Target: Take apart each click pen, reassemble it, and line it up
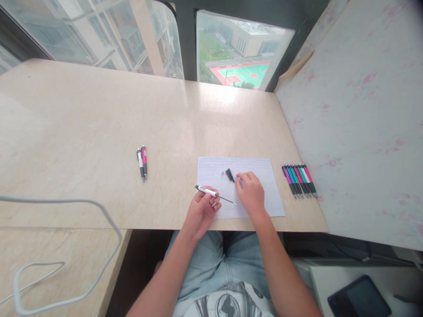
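My left hand (204, 210) is closed round the white barrel of a ballpoint pen (209, 191) above the paper's left part. A thin ink refill (227, 200) sticks out of the barrel's open end, pointing right. My right hand (251, 191) is low over the sheet of paper (271, 204), its fingers curled and fingertips together; whatever is between them is too small to name. Just left of those fingertips lie black pen grip sections (229, 175), side by side. A tiny silvery part (222, 173) rests beside them.
Two pens (142, 163), one white and one pink, lie left of the paper. A row of several coloured pens (299, 180) lies at the right, near the wall. A grey cable (105, 215) loops over the left side. Windows border the desk (165, 119) at the back.
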Demonstrator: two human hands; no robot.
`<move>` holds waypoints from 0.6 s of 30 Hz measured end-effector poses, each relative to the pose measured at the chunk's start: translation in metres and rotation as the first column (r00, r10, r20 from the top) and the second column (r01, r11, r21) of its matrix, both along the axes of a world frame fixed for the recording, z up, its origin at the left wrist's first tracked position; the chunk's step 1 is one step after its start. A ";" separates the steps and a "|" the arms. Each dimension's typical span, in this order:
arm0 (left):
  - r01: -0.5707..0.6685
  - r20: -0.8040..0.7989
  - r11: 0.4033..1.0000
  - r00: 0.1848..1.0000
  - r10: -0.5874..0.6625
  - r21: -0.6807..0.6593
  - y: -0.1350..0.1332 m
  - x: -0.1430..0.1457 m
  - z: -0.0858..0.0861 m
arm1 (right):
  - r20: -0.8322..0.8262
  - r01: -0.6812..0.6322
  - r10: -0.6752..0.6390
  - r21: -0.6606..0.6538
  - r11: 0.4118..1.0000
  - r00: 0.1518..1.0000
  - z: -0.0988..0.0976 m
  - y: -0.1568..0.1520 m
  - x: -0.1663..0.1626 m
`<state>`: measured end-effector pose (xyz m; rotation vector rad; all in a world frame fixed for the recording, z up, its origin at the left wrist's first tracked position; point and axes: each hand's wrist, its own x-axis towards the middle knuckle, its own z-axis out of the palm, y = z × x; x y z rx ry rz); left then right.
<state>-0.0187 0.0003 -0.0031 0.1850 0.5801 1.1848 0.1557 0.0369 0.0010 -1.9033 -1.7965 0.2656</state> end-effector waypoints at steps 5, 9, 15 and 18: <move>0.006 -0.038 1.000 0.999 -0.005 0.019 -0.001 0.001 0.000 | -0.148 0.026 -0.022 0.020 0.999 0.989 0.004 -0.008 0.005; 0.000 -0.064 0.999 0.998 0.003 0.042 0.000 0.002 0.002 | -0.471 0.028 -0.085 -0.127 0.992 0.878 0.013 -0.032 0.019; -0.040 -0.158 0.997 0.986 0.049 0.058 0.000 0.005 0.005 | -0.642 -0.095 -0.012 -0.132 0.987 0.766 0.039 -0.069 0.031; -0.049 -0.206 0.997 0.977 0.060 0.061 0.000 0.006 0.006 | -0.624 -0.119 0.050 -0.069 0.991 0.779 0.049 -0.077 0.031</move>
